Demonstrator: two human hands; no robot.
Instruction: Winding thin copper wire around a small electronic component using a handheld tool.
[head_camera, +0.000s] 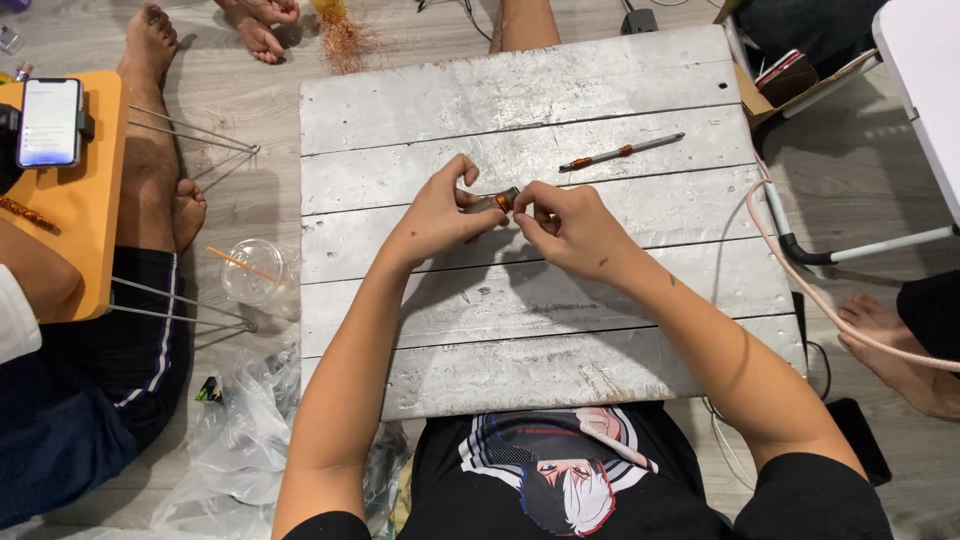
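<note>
Head view looks straight down on a whitewashed plank tabletop (540, 330), and near its middle your two hands meet over one small thing: a short metal rod with an orange-copper band (493, 202). Your left hand (440, 215) is clenched on the rod's near end, thumb and curled fingers wrapped round it, so that only the banded tip shows between the hands. Your right hand (570, 228) is pinched shut at that banded tip, fingertips touching it; whether it grips the rod itself or a fine strand there I cannot tell, the detail being too small. The rod is held just above the tabletop, not resting on it, and lies nearly level between the two grips, left one behind the band, right one on it. To do this fine work well, I judge you should keep the left grip firm and still as the anchor, let only the right fingertips move, and keep the band turned up toward you so you can see it; resting your wrists on the tabletop would steady both hands. Beyond your hands, toward the far edge of the tabletop, a longer thin rod with copper bands (622, 152) lies apart and untouched. Off the left edge of the tabletop a clear plastic cup with an orange straw (252, 270) sits on the floor.
</note>
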